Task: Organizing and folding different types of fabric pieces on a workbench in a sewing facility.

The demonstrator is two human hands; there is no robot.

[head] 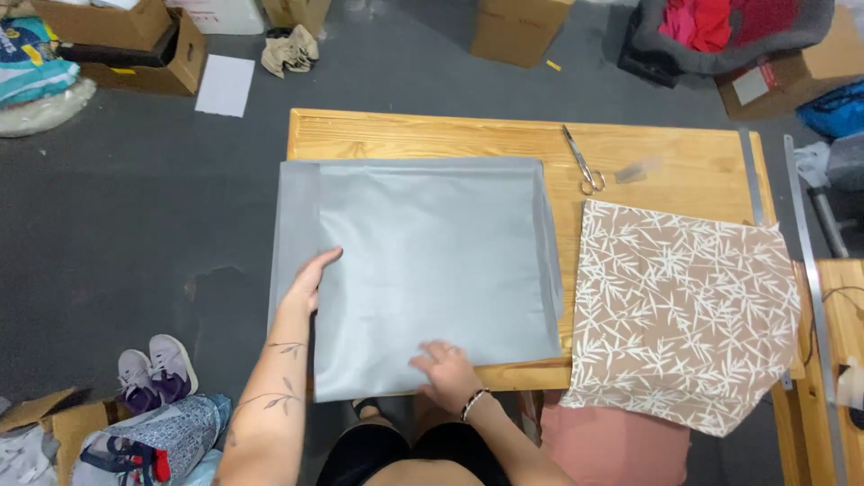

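Note:
A folded grey fabric cover (432, 261) lies flat on the wooden table (432, 135), with a narrower flap sticking out at its left side. My left hand (310, 281) rests flat on the fabric's left edge, fingers together and pointing up. Near the fabric's front edge my right hand (445, 367) presses down with spread fingers. Neither hand grips anything. A brown fabric piece with a white leaf print (684, 310) lies to the right, hanging over the table's front edge.
Scissors (583, 162) and a small clear strip (637, 171) lie at the table's back right. A metal ruler (810, 270) lies along the right side. Cardboard boxes (135, 40), a white sheet (225, 85), shoes (157, 367) and bags sit on the grey floor.

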